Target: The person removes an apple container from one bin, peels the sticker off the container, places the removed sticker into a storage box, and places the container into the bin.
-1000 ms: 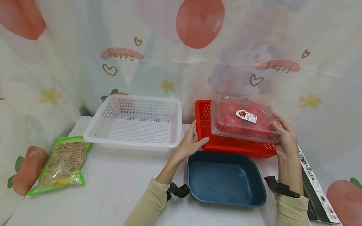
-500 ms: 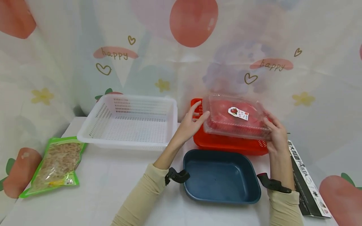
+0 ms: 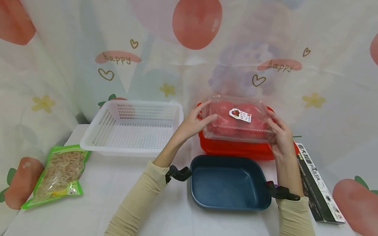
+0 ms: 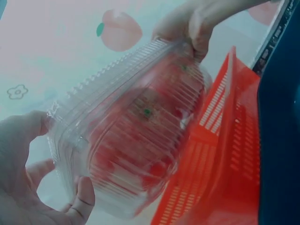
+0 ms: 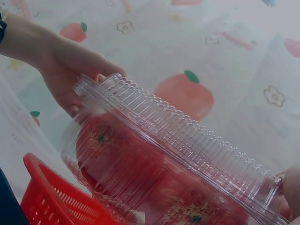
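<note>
A clear plastic clamshell box (image 3: 237, 119) with red tomatoes inside and a small label on its lid is held just above the red basket (image 3: 233, 147). My left hand (image 3: 195, 123) grips the box's left end, thumb on top. My right hand (image 3: 279, 136) grips its right end. In the left wrist view the clamshell box (image 4: 131, 136) hangs over the red basket (image 4: 220, 159), with my left hand (image 4: 28, 183) at its near end. In the right wrist view the ribbed clamshell box (image 5: 159, 154) fills the frame above the red basket (image 5: 51, 197).
A dark blue tray (image 3: 228, 183) lies in front of the red basket. A white perforated basket (image 3: 133, 127) stands to the left. A green packet of dried food (image 3: 57, 175) lies at the table's left edge. A black pasta box (image 3: 317, 183) lies at the right.
My left hand has left the red basket's corner and taken hold of the box's left end. The box now sits more level over the basket, held by both hands.
</note>
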{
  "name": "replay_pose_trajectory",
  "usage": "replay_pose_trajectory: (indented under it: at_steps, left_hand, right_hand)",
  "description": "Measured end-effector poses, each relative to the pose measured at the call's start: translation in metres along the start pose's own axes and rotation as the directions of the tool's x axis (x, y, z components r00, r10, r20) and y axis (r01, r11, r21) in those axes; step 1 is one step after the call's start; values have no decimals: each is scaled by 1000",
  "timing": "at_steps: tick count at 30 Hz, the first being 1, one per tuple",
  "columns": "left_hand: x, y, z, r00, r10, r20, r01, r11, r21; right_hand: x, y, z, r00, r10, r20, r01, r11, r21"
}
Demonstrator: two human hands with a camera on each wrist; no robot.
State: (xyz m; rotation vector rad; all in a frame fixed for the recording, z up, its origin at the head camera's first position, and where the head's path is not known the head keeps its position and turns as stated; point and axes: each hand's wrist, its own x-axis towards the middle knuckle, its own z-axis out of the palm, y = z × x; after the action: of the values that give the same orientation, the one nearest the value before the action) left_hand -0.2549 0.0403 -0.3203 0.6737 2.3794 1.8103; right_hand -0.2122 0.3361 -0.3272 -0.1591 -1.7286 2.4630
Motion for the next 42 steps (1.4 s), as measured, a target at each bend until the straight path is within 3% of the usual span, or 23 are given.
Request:
replay_pose_trajectory:
  at_steps: [10, 14, 26, 33, 42]
  left_hand:
    - [-22, 8, -21, 1000, -21, -13, 20, 999, -34]
    - [-31, 9, -28, 999, -31, -42, 31, 1000, -1]
    - [-65, 14, -54, 995, -43, -88, 47, 998, 48]
    - [-84, 19, -66, 994, -31, -102, 38, 997, 60]
    - [-108, 18, -71, 993, -53, -102, 60, 996, 63]
  right_hand:
    - [-20, -5, 28, 998, -55, -6, 54, 991, -125]
    - [-28, -3, 37, 997, -74, 2, 73, 980, -187]
    - [-51, 3, 62, 978, -181, 109, 209, 900, -382]
    - [-65, 5, 75, 968, -200, 151, 247, 860, -447]
    - [-80, 10, 84, 964, -205, 167, 262, 823, -505]
